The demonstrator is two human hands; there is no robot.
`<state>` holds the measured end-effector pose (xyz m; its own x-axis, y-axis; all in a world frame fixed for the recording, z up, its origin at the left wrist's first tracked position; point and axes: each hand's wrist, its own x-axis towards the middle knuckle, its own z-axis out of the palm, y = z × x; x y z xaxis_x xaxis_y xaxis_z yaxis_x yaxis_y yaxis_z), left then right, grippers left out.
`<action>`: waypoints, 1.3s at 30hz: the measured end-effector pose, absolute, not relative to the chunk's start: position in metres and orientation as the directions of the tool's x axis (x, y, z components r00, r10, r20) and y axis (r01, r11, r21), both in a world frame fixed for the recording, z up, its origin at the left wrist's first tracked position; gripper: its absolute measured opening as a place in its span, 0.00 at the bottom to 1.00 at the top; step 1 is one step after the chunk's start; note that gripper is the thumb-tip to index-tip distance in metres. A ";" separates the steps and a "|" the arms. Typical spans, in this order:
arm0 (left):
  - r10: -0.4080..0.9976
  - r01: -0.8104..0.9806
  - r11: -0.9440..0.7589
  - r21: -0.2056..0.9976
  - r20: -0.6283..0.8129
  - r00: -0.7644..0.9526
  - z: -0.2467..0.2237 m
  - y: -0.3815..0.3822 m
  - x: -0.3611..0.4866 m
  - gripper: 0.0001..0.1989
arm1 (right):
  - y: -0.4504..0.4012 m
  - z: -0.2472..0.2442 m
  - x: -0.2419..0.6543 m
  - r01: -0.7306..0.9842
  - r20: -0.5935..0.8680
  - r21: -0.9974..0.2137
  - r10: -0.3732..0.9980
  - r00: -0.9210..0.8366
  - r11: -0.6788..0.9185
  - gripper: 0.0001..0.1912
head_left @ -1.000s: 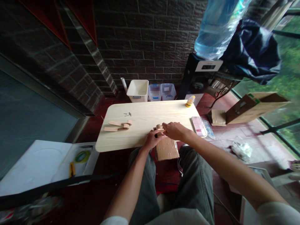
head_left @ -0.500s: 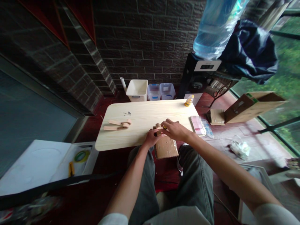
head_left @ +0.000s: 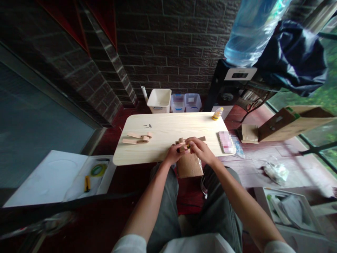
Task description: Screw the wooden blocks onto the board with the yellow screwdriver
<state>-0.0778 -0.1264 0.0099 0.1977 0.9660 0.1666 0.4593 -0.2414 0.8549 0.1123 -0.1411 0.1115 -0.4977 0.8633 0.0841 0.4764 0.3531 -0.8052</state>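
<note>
the left hand (head_left: 173, 154) has its grip closed on a small, tan wooden piece (head_left: 182, 149), held just above a flat, brown cardboard slab (head_left: 190, 166) at the near edge of the pale, wood-grained desk (head_left: 172, 123), right of the middle. the right hand (head_left: 200, 150) meets it from the other side, thumb and fingers pinched on a small, yellow-and-dark object (head_left: 188, 146) (mostly hidden by the fingers, so its full shape is unclear). the slab lies partly on the desk and juts past its edge toward the person's lap. on the left part of the desk lie two long, tan wooden strips with rounded ends (head_left: 135, 141), side by side, and behind them a few small, dark, thin bits (head_left: 147, 126). a clear plastic bottle with a yellow base (head_left: 217, 114) stands at the far right corner, and a flat, pink, rectangular item (head_left: 225, 142) lies near the right edge.
</note>
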 end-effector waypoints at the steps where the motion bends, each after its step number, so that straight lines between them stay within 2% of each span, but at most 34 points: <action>1: 0.967 0.456 -0.238 0.857 0.164 0.197 0.010 -0.127 -0.078 0.08 | -0.142 0.109 0.112 0.450 0.088 -0.831 0.875 -0.475 0.328 0.22; 9: 0.971 0.457 -0.221 0.861 0.148 0.189 0.002 -0.125 -0.077 0.07 | -0.147 0.097 0.114 0.349 0.142 -0.885 0.891 -0.431 0.310 0.24; 15: 0.969 0.475 -0.233 0.849 0.159 0.191 -0.001 -0.122 -0.079 0.07 | -0.150 0.092 0.115 0.426 0.196 -0.820 0.887 -0.418 0.382 0.26; 22: 0.970 0.462 -0.230 0.856 0.161 0.184 -0.004 -0.123 -0.079 0.07 | -0.145 0.075 0.120 0.246 0.323 -0.880 0.891 -0.318 0.407 0.21; 31: 0.971 0.462 -0.225 0.858 0.160 0.175 -0.004 -0.123 -0.078 0.08 | -0.152 0.081 0.116 0.173 0.305 -0.912 0.897 -0.321 0.372 0.20; 39: 0.963 0.408 -0.250 0.878 0.181 0.200 0.000 -0.123 -0.079 0.10 | -0.152 0.083 0.119 0.200 0.299 -0.905 0.897 -0.325 0.375 0.20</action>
<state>-0.0793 -0.1226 -0.0003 0.2004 0.9629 0.1807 0.4084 -0.2498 0.8780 0.1188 -0.1522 0.0825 -0.3249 0.8971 0.2994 0.1998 0.3745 -0.9054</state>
